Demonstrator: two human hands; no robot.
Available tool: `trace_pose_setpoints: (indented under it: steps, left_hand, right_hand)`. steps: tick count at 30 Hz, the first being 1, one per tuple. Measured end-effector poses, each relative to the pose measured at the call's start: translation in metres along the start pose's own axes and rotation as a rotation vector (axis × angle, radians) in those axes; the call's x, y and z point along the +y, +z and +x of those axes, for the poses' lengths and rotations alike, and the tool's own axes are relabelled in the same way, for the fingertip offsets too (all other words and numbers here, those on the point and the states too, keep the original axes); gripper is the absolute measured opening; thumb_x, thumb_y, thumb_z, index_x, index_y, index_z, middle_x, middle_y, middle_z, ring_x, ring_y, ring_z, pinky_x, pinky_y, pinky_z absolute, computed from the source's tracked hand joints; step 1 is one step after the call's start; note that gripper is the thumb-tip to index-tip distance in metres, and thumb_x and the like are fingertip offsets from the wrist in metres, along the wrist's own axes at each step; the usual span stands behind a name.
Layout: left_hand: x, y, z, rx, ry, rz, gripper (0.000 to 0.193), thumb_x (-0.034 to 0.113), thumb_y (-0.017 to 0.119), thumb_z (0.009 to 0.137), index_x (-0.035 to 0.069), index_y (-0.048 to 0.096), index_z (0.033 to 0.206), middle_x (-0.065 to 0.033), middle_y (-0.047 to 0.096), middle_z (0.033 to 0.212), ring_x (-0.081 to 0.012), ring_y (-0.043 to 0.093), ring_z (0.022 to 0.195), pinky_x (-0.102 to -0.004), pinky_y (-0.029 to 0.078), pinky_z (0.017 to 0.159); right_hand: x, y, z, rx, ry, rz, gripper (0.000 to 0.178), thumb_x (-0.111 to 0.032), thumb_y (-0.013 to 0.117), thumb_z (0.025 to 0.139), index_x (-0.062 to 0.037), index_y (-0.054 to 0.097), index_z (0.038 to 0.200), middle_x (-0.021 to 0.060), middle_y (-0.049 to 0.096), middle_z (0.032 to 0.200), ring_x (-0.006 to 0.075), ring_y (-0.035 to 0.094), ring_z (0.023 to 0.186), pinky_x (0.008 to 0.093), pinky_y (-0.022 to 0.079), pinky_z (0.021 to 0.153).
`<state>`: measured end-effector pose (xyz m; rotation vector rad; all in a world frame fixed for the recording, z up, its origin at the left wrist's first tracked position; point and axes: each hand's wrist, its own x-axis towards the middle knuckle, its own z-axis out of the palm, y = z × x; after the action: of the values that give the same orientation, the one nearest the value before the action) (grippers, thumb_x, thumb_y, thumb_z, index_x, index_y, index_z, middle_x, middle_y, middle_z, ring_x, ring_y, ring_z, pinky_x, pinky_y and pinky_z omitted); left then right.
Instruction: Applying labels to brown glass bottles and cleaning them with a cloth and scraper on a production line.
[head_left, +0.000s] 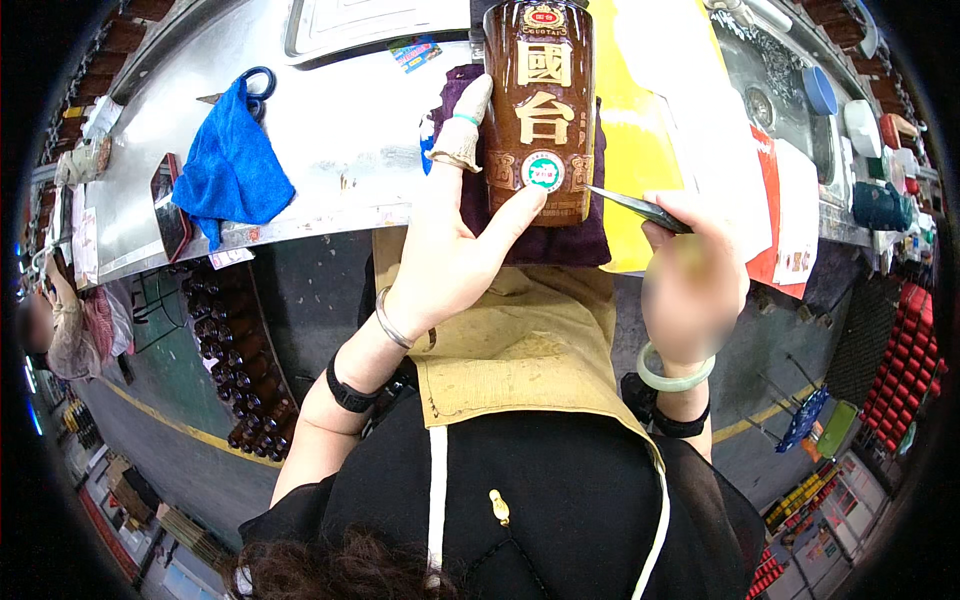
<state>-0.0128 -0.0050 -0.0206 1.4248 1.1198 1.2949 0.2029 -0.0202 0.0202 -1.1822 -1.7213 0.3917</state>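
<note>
Currently I judge sticker adjustment in hand: left hand [450, 262] grasps brown bottle [541, 95] on purple cloth [575, 247], thumb at its round sticker [542, 169], right hand [702, 268] pinches pointed tool [642, 208], tip near it; next move likely calls for a light, steady tip.

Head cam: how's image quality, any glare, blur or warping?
Head view: edges bow toward the black rim; head view: white sheet nearly blown out, metal tabletop glaring in patches; head view: soft blur over the back of the right hand, while the brown bottle's lettering reads sharp.
</note>
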Motion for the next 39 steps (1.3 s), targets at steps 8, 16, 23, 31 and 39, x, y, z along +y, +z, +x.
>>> trace_pose_setpoints:
  steps: [8,16,23,31,39]
  left_hand:
    - [-0.007,-0.007,0.0,-0.028,0.002,0.023,0.083,0.013,0.078,0.095,0.002,0.032,0.164,-0.0197,0.047,0.159,-0.0265,0.045,0.147,-0.04,0.034,0.123]
    - [-0.017,-0.021,0.0,-0.059,-0.049,-0.119,0.074,0.009,0.069,0.1,0.001,0.032,0.164,-0.0172,0.043,0.164,-0.025,0.039,0.152,-0.0397,0.029,0.126]
    - [-0.004,-0.023,-0.018,-0.04,0.469,0.618,0.047,0.044,0.075,0.095,0.016,0.076,0.132,-0.0268,0.042,0.163,-0.0444,0.039,0.15,-0.0532,0.03,0.123]
    - [-0.029,-0.022,-0.033,0.107,0.475,0.726,0.058,0.015,0.093,0.069,0.014,0.078,0.124,-0.0162,0.067,0.142,-0.0439,0.052,0.142,-0.056,0.04,0.118]
    - [-0.016,-0.021,-0.023,0.084,0.504,0.682,0.057,-0.001,0.087,0.071,0.0,0.074,0.127,-0.0216,0.07,0.135,-0.0381,0.066,0.129,-0.0462,0.051,0.11]
  right_hand:
    - [0.0,0.002,0.002,-0.034,-0.092,-0.041,0.02,0.004,0.077,0.085,-0.0031,0.076,0.103,0.0097,0.076,0.101,0.0278,0.069,0.091,0.0369,0.054,0.085]
    - [-0.017,0.003,0.0,-0.337,-0.364,-0.146,0.032,-0.014,0.077,0.071,-0.0125,0.081,0.103,0.001,0.077,0.107,0.0201,0.067,0.096,0.0366,0.05,0.085]
    - [-0.005,-0.003,0.003,-0.064,-0.179,-0.028,0.022,0.008,0.075,0.084,-0.0019,0.073,0.104,0.0098,0.077,0.098,0.0275,0.07,0.089,0.0361,0.055,0.082]
    - [0.003,-0.006,-0.004,0.002,-0.074,-0.048,0.024,0.008,0.076,0.088,0.001,0.069,0.11,0.0132,0.076,0.103,0.0258,0.069,0.094,0.0341,0.055,0.085]
    - [0.003,-0.003,-0.013,0.066,0.085,-0.065,0.02,0.007,0.073,0.092,0.0018,0.069,0.111,0.0131,0.075,0.105,0.0239,0.072,0.099,0.0333,0.055,0.091]
